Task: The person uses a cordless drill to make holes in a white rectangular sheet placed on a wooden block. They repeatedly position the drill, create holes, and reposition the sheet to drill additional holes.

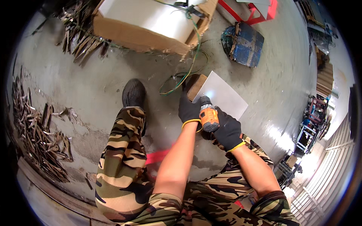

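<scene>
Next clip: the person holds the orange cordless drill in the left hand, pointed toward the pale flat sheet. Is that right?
Not quite: the hand is wrong. The head view shows the orange cordless drill in the gloved right hand, pointed toward the pale flat sheet.
</scene>
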{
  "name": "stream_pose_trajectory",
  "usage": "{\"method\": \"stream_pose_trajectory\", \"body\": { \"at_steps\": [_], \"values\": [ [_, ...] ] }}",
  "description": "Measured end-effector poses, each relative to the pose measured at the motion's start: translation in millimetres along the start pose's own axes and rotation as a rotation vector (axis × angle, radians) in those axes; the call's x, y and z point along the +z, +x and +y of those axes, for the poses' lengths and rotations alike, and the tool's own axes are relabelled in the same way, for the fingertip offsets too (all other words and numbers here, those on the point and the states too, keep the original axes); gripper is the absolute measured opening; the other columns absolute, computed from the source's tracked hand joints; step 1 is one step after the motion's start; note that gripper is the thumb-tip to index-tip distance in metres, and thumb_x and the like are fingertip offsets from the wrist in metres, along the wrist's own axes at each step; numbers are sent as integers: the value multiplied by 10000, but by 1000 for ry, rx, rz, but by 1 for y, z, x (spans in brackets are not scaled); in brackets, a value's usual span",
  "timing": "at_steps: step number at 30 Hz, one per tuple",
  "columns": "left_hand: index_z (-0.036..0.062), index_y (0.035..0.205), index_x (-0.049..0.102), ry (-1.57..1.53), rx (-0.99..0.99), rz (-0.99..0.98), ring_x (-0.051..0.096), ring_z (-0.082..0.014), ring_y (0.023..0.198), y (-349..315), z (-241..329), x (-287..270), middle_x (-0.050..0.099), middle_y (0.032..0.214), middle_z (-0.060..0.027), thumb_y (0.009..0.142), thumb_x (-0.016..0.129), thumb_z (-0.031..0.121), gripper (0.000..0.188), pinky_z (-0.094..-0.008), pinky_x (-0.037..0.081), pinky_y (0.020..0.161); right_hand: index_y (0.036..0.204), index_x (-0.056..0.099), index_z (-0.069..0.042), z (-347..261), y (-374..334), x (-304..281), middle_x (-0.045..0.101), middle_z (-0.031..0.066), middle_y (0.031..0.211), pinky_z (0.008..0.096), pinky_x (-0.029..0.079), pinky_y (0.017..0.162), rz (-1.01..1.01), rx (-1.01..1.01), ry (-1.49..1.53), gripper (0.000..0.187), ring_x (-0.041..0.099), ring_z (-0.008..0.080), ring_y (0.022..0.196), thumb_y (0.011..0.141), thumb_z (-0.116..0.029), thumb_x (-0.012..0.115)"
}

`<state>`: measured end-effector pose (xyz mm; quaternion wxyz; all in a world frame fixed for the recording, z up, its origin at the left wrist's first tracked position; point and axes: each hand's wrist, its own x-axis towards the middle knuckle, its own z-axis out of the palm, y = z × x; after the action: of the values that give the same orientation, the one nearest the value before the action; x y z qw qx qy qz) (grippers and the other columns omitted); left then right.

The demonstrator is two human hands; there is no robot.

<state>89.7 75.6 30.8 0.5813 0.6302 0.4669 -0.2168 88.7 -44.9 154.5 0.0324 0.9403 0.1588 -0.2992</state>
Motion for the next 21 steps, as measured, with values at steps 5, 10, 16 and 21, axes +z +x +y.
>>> {"method": "stream_pose_trajectory", "body": {
  "at_steps": [5,10,16,21],
  "values": [
    [50,1265,619,13,128,90,713,-366,1041,9,-9,4,732,1110,-220,746,838,396,661,-428,546,901,1431,499,-47,1,0,-2,692,141,1111,468,536,800,-55,53,26,670,684,344,908,827,-269,687],
    [39,1206,626,22,81,5,694,-394,1046,11,-7,5,721,1115,-212,740,847,406,632,-438,537,894,1334,597,-65,15,-5,3,718,124,1043,437,555,748,118,22,167,547,706,322,853,825,-226,718],
    [54,1229,609,48,68,68,683,-399,1068,13,-17,13,718,1139,-197,700,861,478,724,-449,532,903,1200,668,-55,28,-4,12,737,131,958,399,572,712,251,-35,418,425,721,297,797,812,-184,783],
    [78,1293,579,274,-27,186,659,-393,1126,2,15,16,682,1232,-193,641,854,588,873,-459,515,951,1021,701,-52,38,4,0,715,141,850,415,566,695,133,56,546,268,695,351,752,797,-187,756]
  ]
}}
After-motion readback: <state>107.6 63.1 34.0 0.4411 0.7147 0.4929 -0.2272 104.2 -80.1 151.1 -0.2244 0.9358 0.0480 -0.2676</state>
